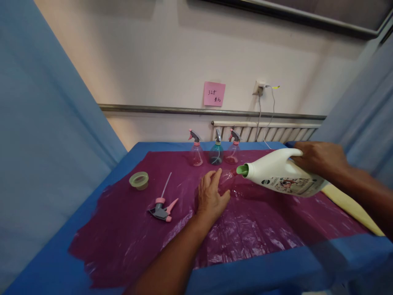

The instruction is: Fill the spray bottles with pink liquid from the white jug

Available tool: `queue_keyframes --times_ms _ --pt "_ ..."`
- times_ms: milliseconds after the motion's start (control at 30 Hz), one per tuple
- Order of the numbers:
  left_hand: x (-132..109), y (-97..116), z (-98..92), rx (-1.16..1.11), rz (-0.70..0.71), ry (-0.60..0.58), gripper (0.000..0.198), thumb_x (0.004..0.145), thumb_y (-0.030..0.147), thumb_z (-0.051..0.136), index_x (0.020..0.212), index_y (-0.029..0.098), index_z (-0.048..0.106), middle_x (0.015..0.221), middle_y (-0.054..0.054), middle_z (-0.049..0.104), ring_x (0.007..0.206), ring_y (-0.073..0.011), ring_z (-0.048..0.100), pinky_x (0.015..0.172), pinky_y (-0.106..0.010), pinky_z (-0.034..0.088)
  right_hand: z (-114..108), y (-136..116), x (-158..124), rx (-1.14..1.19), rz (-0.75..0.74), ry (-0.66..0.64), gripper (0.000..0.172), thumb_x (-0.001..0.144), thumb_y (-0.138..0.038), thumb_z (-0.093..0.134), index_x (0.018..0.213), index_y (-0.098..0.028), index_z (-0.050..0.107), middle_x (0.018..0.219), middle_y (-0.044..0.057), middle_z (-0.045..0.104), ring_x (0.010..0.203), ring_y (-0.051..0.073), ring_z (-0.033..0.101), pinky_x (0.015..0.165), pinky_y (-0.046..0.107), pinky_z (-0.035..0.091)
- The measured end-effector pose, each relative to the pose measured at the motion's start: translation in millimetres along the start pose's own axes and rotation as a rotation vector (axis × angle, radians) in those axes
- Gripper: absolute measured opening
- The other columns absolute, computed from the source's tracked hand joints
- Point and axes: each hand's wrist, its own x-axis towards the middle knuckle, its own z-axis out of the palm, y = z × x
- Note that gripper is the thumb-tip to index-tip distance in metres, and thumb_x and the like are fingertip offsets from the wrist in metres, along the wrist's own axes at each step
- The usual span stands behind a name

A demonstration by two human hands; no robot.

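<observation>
My right hand grips the handle of a white detergent jug, which is tipped on its side. Its green spout points left, at the mouth of a clear spray bottle without a trigger head. That bottle leans toward the spout, and my left hand is curled round it, hiding most of its body. Whether liquid is flowing I cannot make out. A grey and pink trigger head with its dip tube lies left of my left hand. Farther left is a roll of pale green tape.
At the back stand two clear spray bottles with pink collars, one left and one right, and a teal one between them. Purple plastic sheeting covers the blue table. A yellow cloth lies at right.
</observation>
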Motion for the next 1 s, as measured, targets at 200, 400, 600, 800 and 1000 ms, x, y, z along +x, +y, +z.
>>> queue_keyframes --times_ms 200,400,600,800,1000 --pt "0.0 1.1 -0.1 0.016 -0.003 -0.009 0.087 0.085 0.018 0.088 0.167 0.031 0.062 0.158 -0.011 0.065 0.145 -0.0353 0.063 0.129 -0.055 0.052 -12.2 -4.6 -0.7 -0.053 -0.009 -0.035 0.039 0.107 -0.062 0.057 0.121 -0.034 0.081 0.119 0.009 0.088 0.104 0.036 0.080 0.069 0.039 0.037" --pt "-0.5 1.8 -0.6 0.017 0.000 -0.003 0.087 0.085 0.017 0.087 0.167 0.032 0.062 0.158 -0.010 0.066 0.145 -0.0349 0.064 0.129 -0.055 0.053 -10.7 -1.7 1.8 -0.069 -0.026 -0.014 0.037 0.107 -0.060 0.056 0.116 -0.033 0.081 0.119 0.009 0.088 0.103 0.034 0.080 0.067 0.038 0.037" --pt "-1.0 1.9 -0.6 0.004 -0.012 0.001 0.087 0.084 0.017 0.088 0.166 0.033 0.064 0.157 -0.010 0.067 0.144 -0.0345 0.065 0.127 -0.055 0.054 -3.9 1.4 4.6 -0.071 -0.033 0.027 0.035 0.104 -0.060 0.060 0.110 -0.033 0.082 0.114 0.011 0.088 0.096 0.034 0.079 0.066 0.039 0.037" --pt "-2.1 0.9 0.5 0.001 -0.016 0.002 0.087 0.084 0.017 0.088 0.166 0.032 0.064 0.158 -0.011 0.066 0.145 -0.0358 0.064 0.127 -0.056 0.054 -7.6 -0.4 4.4 -0.079 -0.028 0.025 0.036 0.105 -0.061 0.058 0.108 -0.033 0.080 0.115 0.011 0.088 0.095 0.036 0.079 0.066 0.040 0.038" --pt "-1.2 1.6 0.5 0.000 -0.031 0.001 0.087 0.084 0.017 0.088 0.166 0.034 0.064 0.159 -0.010 0.066 0.146 -0.0355 0.064 0.127 -0.055 0.054 -17.8 -2.5 3.8 -0.094 -0.044 -0.012 0.037 0.105 -0.062 0.059 0.110 -0.033 0.081 0.115 0.012 0.088 0.098 0.037 0.080 0.066 0.041 0.038"
